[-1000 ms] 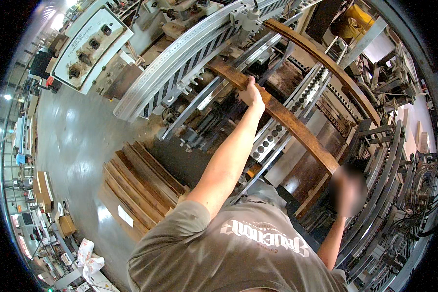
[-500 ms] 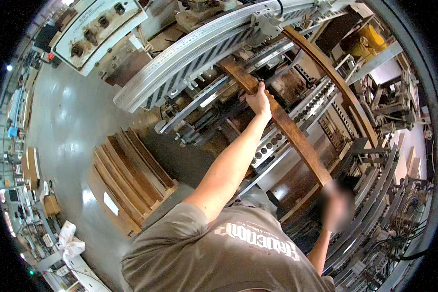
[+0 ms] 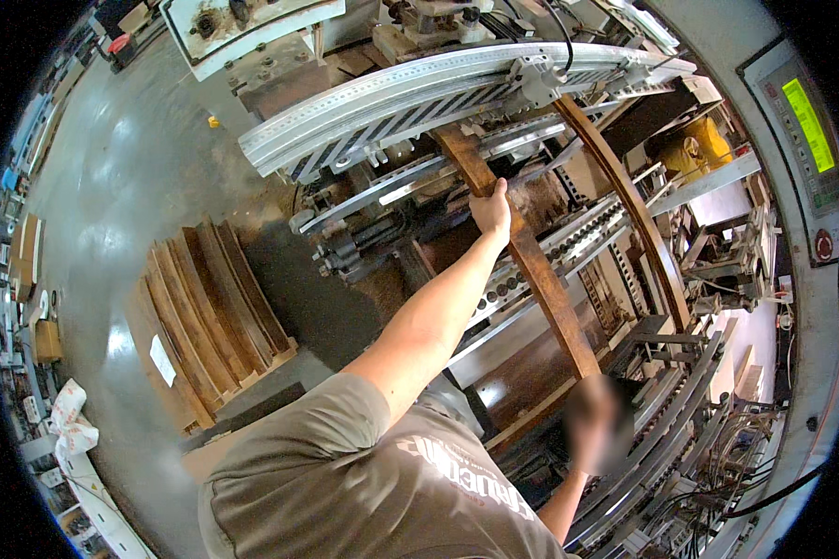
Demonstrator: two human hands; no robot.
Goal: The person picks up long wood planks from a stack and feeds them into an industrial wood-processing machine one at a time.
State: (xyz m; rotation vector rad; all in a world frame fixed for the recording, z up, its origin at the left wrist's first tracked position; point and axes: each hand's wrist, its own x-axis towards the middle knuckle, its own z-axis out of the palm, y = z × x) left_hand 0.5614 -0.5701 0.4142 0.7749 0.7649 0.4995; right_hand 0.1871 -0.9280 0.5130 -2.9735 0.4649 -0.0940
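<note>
On the left, the grey floor (image 3: pixel 98 247) spreads wide. A stack of brown boards (image 3: pixel 210 312) lies there, its long pieces side by side, and a white sheet of paper (image 3: pixel 162 361) rests on its left part. Next, a silver metal beam (image 3: pixel 373 102) with a striped side crosses the upper part of the machine. Below this beam, the person's left hand (image 3: pixel 492 212) is closed around a long wooden board (image 3: pixel 552 303), with the thumb pointing up along it. The board lies across the metal rails of the machine, its far end close to the beam. At its near end is the right hand (image 3: pixel 595 416); it is blurred, so one cannot tell how its fingers stand. Farther right, a second wooden strip (image 3: pixel 615 172) runs apart from the board. Behind it is a yellow bag (image 3: pixel 704 144). At the right edge stands a control panel (image 3: pixel 802 140) with a lit green screen and a red button (image 3: pixel 822 244).
</note>
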